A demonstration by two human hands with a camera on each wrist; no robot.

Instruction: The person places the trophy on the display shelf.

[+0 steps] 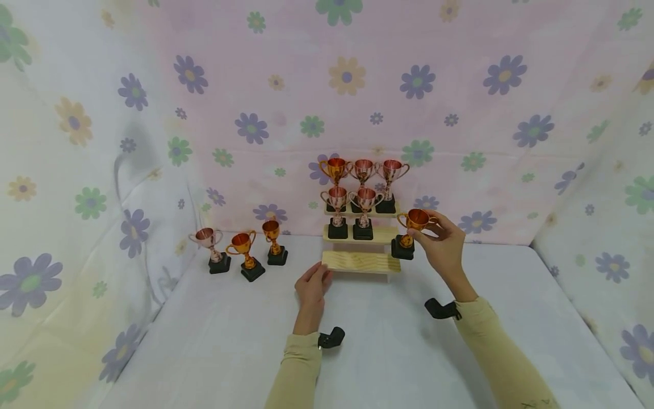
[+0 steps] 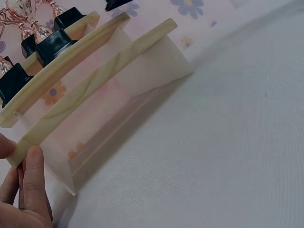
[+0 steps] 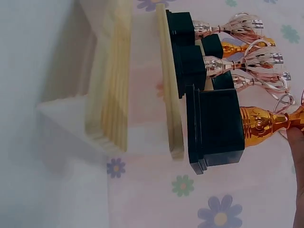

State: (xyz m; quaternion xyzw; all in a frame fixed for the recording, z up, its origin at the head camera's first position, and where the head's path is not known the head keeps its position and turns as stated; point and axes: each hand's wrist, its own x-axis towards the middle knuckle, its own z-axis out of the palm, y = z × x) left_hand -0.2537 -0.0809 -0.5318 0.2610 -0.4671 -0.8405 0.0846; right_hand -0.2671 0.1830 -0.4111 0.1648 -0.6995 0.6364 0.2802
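My right hand (image 1: 445, 247) holds a gold trophy cup (image 1: 402, 248) by its upper part, upright beside the right end of a three-step wooden stand (image 1: 360, 261). In the right wrist view, the black base (image 3: 218, 126) of that trophy is close over the middle step's end (image 3: 175, 142). My left hand (image 1: 310, 288) pinches the left end of the bottom step (image 2: 80, 92), thumb above and fingers below. Two rose-gold trophies (image 1: 337, 200) stand on the middle step. Behind them, the top step carries one gold trophy (image 1: 335, 167) and two rose-gold ones (image 1: 392, 170).
Left of the stand, a rose-gold trophy (image 1: 218, 262) and two gold trophies (image 1: 252, 269) stand on the white-covered table (image 1: 225, 341). Flowered cloth (image 1: 286, 85) hangs behind and along both sides. White translucent side supports (image 2: 154, 71) hold up the steps.
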